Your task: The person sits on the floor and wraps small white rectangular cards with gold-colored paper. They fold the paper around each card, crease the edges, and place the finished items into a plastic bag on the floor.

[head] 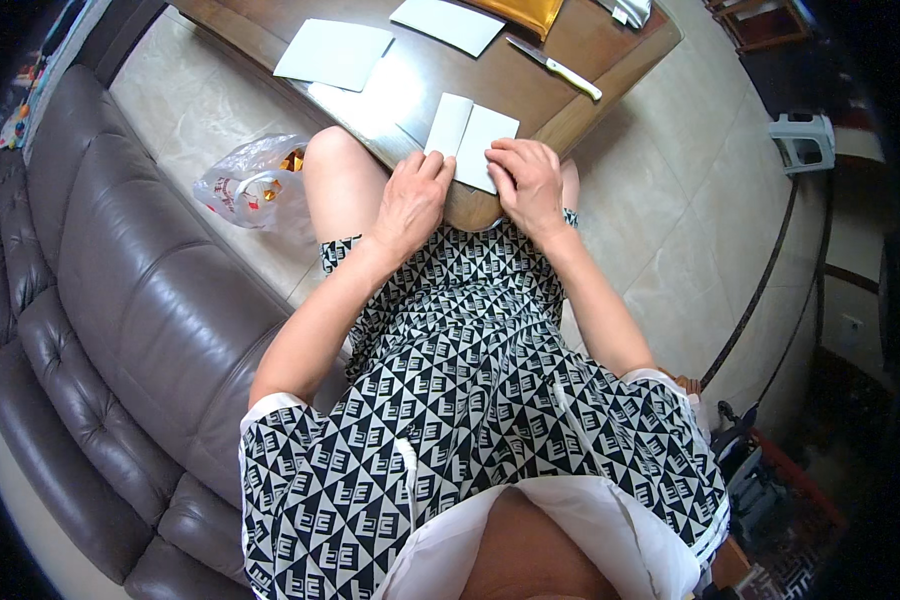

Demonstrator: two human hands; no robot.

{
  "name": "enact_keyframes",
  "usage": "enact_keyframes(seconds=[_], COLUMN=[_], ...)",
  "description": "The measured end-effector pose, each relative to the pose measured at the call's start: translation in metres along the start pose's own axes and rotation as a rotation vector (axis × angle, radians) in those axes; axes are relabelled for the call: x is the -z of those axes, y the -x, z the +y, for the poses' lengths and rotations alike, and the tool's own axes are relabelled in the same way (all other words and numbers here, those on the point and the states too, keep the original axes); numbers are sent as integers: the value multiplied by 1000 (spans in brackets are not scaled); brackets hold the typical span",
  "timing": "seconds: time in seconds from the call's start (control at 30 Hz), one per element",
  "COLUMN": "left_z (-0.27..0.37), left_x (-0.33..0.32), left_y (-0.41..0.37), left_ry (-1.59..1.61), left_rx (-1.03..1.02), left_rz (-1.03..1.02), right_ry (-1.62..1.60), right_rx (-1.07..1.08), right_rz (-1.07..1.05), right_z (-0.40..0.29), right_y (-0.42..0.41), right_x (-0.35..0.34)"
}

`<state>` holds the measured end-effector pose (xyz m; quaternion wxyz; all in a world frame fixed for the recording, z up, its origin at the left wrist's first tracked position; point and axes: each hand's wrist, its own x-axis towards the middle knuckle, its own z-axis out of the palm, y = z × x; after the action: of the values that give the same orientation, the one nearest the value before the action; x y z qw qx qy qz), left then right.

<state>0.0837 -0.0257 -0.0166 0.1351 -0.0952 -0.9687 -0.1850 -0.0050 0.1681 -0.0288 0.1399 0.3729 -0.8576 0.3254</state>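
Observation:
A white sheet of paper [487, 139] lies at the near corner of the wooden table, with a strip folded over along its left side as a flap [448, 124]. My left hand [418, 191] has its bent fingers on the near end of that flap, holding it down. At the sheet's right edge, my right hand [529, 184] holds the paper with thumb and curled fingers. The undersides of the fingertips are hidden on both hands. Farther left on the table rests a stack of white paper [336, 54]. Another white sheet or stack [448, 26] lies beyond.
A knife with a white handle [559, 69] lies on the wooden table [562, 105], right of the sheet. Gold foil-like sheets [521, 11] sit at the far side. A plastic bag [251, 184] with gold scraps stands by my left knee. A brown leather sofa [142, 262] is at left.

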Motion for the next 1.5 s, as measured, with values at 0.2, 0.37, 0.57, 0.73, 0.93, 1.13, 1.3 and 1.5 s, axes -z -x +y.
enact_keyframes(seconds=[0.2,0.37,0.57,0.73,0.93,1.13,1.3,1.5], left_z=[-25,-40,-45,-38,-10,16,26,28], left_x=[0,6,11,8,-1,-12,-21,-29], left_y=[-21,-38,-45,-20,-8,-4,-6,-4], left_ry=[334,443,467,502,224,7,-164,-245], left_rx=[88,91,133,285,175,135,103,78], left_rz=[-6,-152,-196,-1,195,84,87,110], right_ry=[0,48,135,109,56,-221,-292,-333], right_rx=[-134,-73,-4,-9,-39,-305,-245,-460], right_rz=[-107,-251,-219,-215,-228,-371,-264,-525], right_z=[6,11,16,15,18,24,51,30], right_y=[-30,-44,-40,-41,-41,-62,-104,-134], right_x=[-3,-4,-9,-8,-6,0,-25,-31])
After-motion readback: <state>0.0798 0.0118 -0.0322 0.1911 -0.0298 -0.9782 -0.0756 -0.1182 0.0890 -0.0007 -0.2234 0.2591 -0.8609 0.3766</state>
